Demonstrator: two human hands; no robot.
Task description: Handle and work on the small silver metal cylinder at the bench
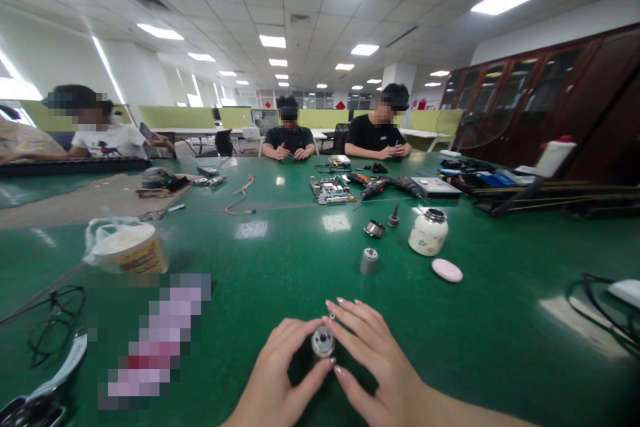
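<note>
A small metal motor (323, 341) stands upright near the front of the green table, its round end face up with a dark centre. My left hand (285, 370) curves around it from the left, thumb in front and index finger behind. From the other side my right hand (367, 357) closes in, index fingertip at the motor's back rim and thumb near its front. My right hand's other fingers stretch forward. By its fingertips is a tiny ring-like metal part (332, 315); whether it is gripped is unclear. Further off stands a similar metal cylinder (369, 261).
Beyond are a dark metal housing (374, 229), a geared shaft (393, 216), a white jar (429, 232), a pink lid (447, 270), a circuit board (331, 190) and a power drill (376, 187). A bagged tub (131, 248) stands left. Several people sit across the table.
</note>
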